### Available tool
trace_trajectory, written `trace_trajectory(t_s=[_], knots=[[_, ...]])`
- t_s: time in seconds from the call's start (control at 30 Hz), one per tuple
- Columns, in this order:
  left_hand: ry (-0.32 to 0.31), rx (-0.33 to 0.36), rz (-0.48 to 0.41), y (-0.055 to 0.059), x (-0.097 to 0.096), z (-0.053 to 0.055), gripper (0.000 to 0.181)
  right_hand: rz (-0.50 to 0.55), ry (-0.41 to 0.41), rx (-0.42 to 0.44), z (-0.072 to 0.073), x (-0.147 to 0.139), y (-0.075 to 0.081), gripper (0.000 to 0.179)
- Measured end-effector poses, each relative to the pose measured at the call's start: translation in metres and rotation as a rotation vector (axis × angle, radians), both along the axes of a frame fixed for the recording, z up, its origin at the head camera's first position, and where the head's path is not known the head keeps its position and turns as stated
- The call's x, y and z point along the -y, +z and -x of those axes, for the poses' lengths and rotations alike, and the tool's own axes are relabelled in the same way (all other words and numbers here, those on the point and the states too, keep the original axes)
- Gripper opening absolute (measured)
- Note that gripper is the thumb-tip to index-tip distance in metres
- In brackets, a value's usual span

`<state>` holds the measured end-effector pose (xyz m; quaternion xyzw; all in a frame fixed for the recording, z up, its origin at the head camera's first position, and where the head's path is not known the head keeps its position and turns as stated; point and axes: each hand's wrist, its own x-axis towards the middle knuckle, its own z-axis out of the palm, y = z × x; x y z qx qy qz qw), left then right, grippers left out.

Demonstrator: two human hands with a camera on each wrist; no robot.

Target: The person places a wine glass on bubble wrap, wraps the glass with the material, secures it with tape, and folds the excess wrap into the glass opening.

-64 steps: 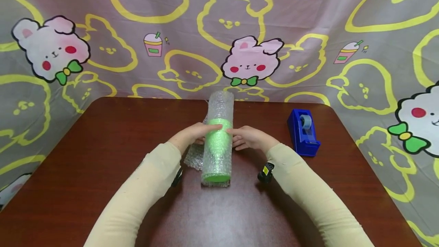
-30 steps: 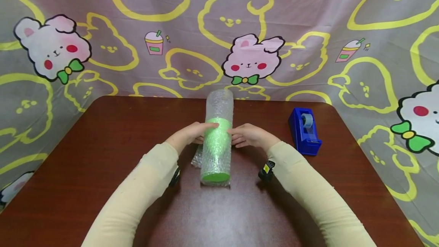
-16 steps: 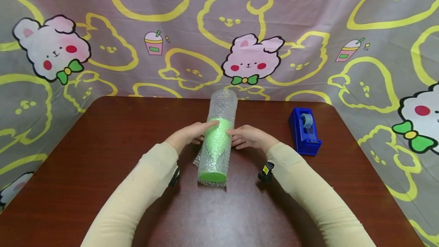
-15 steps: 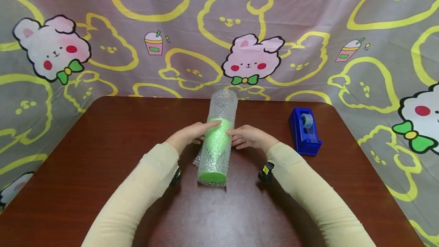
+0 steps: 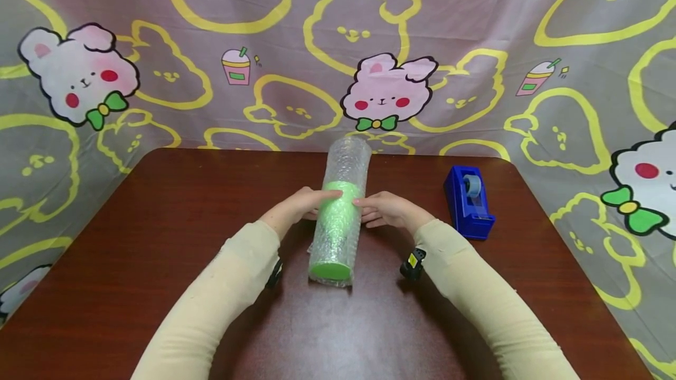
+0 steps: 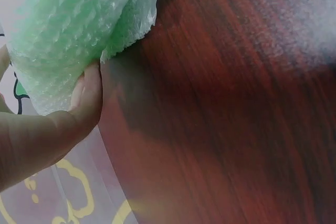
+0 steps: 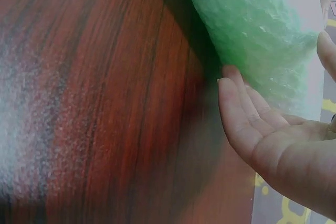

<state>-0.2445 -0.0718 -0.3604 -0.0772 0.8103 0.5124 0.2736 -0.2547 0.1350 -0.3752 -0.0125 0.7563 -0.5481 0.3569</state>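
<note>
A long roll of bubble wrap around a green object (image 5: 338, 221) lies on the table, its far end angled slightly right. A flat green disc shows at the near end; the rest of the object is blurred by the wrap. From the left side my left hand (image 5: 296, 207) holds the roll, thumb across the top and fingers low at its edge. My right hand (image 5: 388, 209) grips the opposite side, thumb on top; the right wrist view shows its fingertips (image 7: 228, 72) at the underside. Only a sliver of loose wrap peeks out on the left.
A blue tape dispenser (image 5: 470, 207) with a roll of clear tape stands right of the hands on the dark wooden table (image 5: 158, 221). A patterned cloth (image 5: 296, 28) hangs behind the table and along both sides.
The loose bubble wrap flap on the left has mostly gone under the roll. The roll has turned and its far end has swung right, while both hands stay at its sides.
</note>
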Motion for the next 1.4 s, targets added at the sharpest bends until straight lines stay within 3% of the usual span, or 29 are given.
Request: trace_trajectory(t_s=[0.2,0.37,0.53,0.67,0.87,1.07,1.27,1.4], knots=[[-0.001,0.005,-0.023,-0.0002,0.0025,0.0006,0.075,0.000,-0.003,-0.002,-0.0015,0.0007,-0.0001,0.057],[-0.023,0.050,-0.051,-0.0001,0.0060,0.0019,0.065,-0.006,-0.003,0.014,-0.0020,0.0017,-0.0003,0.061],[-0.072,0.029,0.045,0.0013,0.0070,0.0018,0.080,-0.019,0.000,0.012,-0.0026,0.0032,0.0011,0.062],[-0.072,0.005,0.096,0.0019,0.0061,0.0008,0.093,-0.019,-0.002,0.010,-0.0024,0.0045,0.0015,0.061],[-0.012,-0.004,0.053,0.0014,0.0049,-0.0003,0.094,-0.005,-0.013,0.011,-0.0009,0.0029,-0.0007,0.060],[0.045,0.026,-0.034,-0.0012,0.0067,0.0018,0.079,0.007,-0.032,0.030,0.0002,0.0014,-0.0025,0.059],[0.060,0.046,-0.118,-0.0038,0.0076,0.0023,0.067,0.012,-0.048,0.047,0.0007,0.0012,-0.0038,0.060],[0.013,0.039,-0.069,-0.0050,0.0075,0.0016,0.062,0.001,-0.053,0.025,0.0001,0.0022,-0.0034,0.060]])
